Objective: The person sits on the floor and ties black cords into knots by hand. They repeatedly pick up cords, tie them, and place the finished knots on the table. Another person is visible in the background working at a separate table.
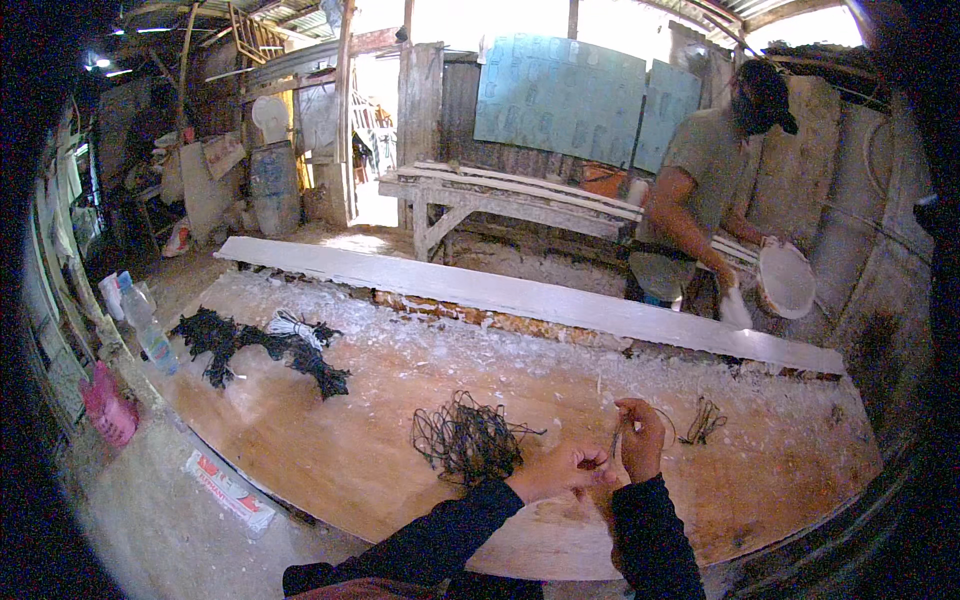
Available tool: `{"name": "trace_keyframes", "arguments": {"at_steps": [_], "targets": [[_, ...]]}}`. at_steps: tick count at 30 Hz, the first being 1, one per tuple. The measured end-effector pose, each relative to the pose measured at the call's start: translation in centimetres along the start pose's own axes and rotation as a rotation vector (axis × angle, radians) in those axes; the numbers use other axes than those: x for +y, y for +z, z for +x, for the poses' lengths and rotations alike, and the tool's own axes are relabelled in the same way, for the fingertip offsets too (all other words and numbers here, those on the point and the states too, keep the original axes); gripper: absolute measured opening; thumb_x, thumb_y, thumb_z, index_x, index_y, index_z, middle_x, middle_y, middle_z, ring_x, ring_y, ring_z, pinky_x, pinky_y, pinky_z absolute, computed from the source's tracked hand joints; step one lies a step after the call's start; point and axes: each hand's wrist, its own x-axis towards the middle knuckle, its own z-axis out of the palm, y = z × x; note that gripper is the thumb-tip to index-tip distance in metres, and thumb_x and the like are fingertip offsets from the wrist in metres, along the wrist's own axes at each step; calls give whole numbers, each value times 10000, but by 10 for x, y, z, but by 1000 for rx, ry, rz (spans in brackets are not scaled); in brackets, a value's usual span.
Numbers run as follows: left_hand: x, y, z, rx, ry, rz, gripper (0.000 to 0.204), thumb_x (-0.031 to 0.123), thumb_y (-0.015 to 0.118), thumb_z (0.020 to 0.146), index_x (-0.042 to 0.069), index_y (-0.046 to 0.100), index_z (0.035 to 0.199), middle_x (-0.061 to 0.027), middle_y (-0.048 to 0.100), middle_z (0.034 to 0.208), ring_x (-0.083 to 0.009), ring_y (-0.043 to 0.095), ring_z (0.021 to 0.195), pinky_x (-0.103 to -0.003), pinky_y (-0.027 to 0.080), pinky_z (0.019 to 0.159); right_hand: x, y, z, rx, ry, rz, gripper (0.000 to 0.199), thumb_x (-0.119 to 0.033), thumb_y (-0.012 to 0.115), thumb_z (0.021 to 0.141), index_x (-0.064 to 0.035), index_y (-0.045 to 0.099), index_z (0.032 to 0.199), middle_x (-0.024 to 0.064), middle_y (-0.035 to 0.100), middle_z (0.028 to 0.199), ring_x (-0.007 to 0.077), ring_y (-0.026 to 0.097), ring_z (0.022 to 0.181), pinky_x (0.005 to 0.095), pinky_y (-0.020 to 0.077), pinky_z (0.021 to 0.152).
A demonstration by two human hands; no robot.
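Above the near part of a plywood table (370, 440), my two hands are close together. My right hand (642, 437) is raised with its fingers pinched on a thin dark cord (614, 436), a strand of which curves out on each side. Just left of it, my left hand (568, 472) has thumb and fingers pressed together; what they hold is too small to make out. A loose tangle of dark cord (462, 440) lies beside my left wrist. Right of my right hand sits a smaller bundle of dark cord loops (703, 421).
Black cord bundles (235, 345) and a white-tied bunch (300, 328) lie at the table's left. A long white-coated board (500, 297) runs along the far side. Behind it a person (700, 190) holds a round pan (786, 281). A plastic bottle (148, 325) stands at the left edge.
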Motion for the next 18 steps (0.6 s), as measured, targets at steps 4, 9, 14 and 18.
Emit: {"name": "trace_keyframes", "arguments": {"at_steps": [4, 9, 14, 18], "targets": [[9, -10, -3, -14, 2, -121, 255, 257, 602, 809, 40, 583, 943, 0, 585, 791, -71, 541, 651, -226, 474, 505, 5, -3, -1, 23, 42, 0, 118, 8, 550, 728, -45, 617, 809, 95, 609, 813, 202, 580, 720, 293, 454, 667], [16, -47, -8, 460, 35, -4, 237, 276, 638, 777, 59, 630, 873, 26, 561, 709, -55, 489, 581, -187, 412, 464, -5, -5, 4, -65, 198, 312, 39, -48, 622, 743, -32, 587, 748, 28, 575, 750, 123, 533, 699, 249, 413, 655], [15, -68, -14, 785, 58, -268, 219, 241, 668, 753, 34, 639, 822, 18, 549, 664, -38, 419, 493, -174, 357, 433, -32, -6, -7, -310, 429, 751, 64, -41, 637, 714, -52, 574, 713, 15, 572, 747, 121, 529, 705, 245, 400, 701], [13, -68, -13, 791, 117, -330, 187, 221, 654, 766, 44, 608, 805, 36, 495, 630, -32, 398, 494, -178, 341, 421, -44, -4, -12, -370, 443, 913, 73, -53, 636, 719, -61, 570, 689, 12, 570, 716, 120, 523, 703, 254, 395, 700]]}}
